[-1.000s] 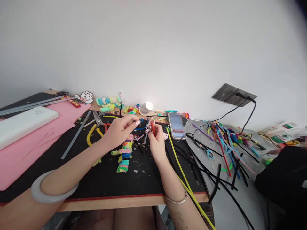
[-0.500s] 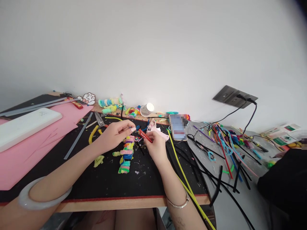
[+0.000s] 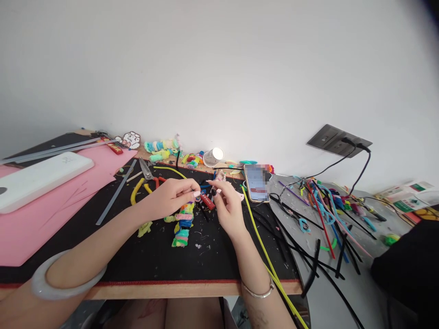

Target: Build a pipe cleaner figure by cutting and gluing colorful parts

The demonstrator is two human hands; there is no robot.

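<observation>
My left hand (image 3: pixel 176 196) is closed, thumb against fingertips, around something too small to make out. Just right of it my right hand (image 3: pixel 229 208) holds nothing, its thumb and index finger apart. Between the two hands lies a red tube-like piece with white lettering (image 3: pixel 207 201), at my right fingertips. Below my left hand a multicoloured striped figure of fuzzy pipe cleaners (image 3: pixel 183 226) lies on the black mat (image 3: pixel 137 258); its top is partly hidden by the hand. A pink object (image 3: pixel 242 195) is mostly covered by my right hand.
Pliers (image 3: pixel 145 169) with red handles lie behind my left arm. A paper cup (image 3: pixel 213 157) and a phone (image 3: pixel 257 183) stand at the back. Yellow pipe cleaners (image 3: pixel 260 246) run along the right, near black strips (image 3: pixel 315 262). Pink sheets (image 3: pixel 37 228) and a white case (image 3: pixel 44 183) occupy the left.
My right hand has let go of the red piece, which now lies on the mat, and its fingers have opened. The left hand has shifted slightly right and down.
</observation>
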